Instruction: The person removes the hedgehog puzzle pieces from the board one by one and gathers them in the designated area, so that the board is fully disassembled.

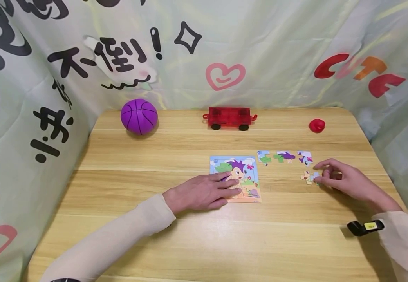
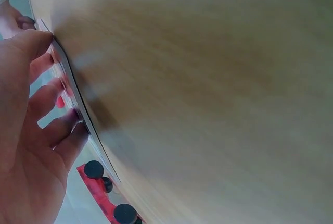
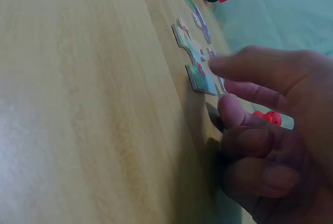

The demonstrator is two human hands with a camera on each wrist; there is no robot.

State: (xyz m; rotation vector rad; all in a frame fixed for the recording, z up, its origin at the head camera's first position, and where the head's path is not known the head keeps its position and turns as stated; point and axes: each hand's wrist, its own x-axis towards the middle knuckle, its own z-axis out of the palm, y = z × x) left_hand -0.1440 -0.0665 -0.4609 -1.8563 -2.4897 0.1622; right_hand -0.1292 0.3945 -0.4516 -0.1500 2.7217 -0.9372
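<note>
My left hand lies with spread fingers across the lower left of a square jigsaw puzzle, which pictures a purple-haired hedgehog. Part of the puzzle is hidden under the fingers. In the left wrist view, the fingertips rest along the board's edge. To the right, my right hand hovers by a loose puzzle piece, thumb tip right at its edge and forefinger held apart from the thumb. The right wrist view shows that piece flat on the table, with the other fingers bent behind it.
A row of loose pieces, one with purple spikes, lies right of the puzzle. Along the table's back stand a purple basketball, a red toy wagon and a small red toy. A printed curtain hangs behind the table.
</note>
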